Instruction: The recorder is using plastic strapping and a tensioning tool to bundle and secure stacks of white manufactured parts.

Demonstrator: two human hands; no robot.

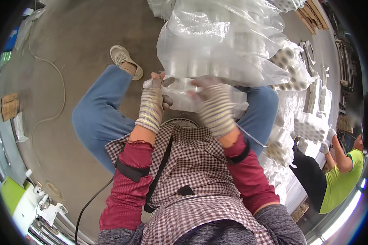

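A pack of white rolls in clear plastic wrap [184, 105] lies across between my knees. My left hand [154, 94], in a striped knit glove with bare fingertips, is closed on the left end of this pack, its fingers bent over the plastic. My right hand [212, 104], gloved likewise, is over the right part of the pack. Motion smears its fingers, so their grip cannot be made out. Just beyond both hands rises a large clear plastic bag [216, 45], with pale cylinders showing dimly through it.
On the right, stacked bundles of white tubes [288, 61] stand beside crinkled wrapping. A co-worker in a lime shirt [343, 179] holds another tube bundle [310, 126] there. A hose [63, 87] runs along the floor on the left. Timber pieces [313, 16] are at the far right.
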